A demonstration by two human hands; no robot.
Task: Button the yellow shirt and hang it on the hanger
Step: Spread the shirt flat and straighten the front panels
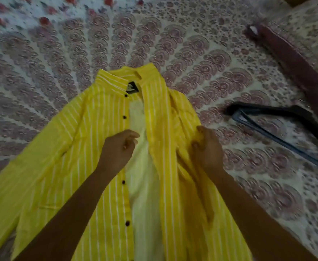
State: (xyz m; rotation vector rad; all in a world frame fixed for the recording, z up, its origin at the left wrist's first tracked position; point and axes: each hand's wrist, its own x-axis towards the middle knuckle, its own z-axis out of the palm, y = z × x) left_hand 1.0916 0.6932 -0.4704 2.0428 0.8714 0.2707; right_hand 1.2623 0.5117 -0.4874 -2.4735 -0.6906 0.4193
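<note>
Two hands (119, 147) (207, 147) on the unbuttoned yellow shirt (90, 140) front edges

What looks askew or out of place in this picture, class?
The yellow white-striped shirt lies unbuttoned on the patterned bedspread, its two fronts apart. One front panel is bunched into folds where the right hand grips it. The black hanger lies beside the shirt, apart from it. Nothing looks damaged.
</note>
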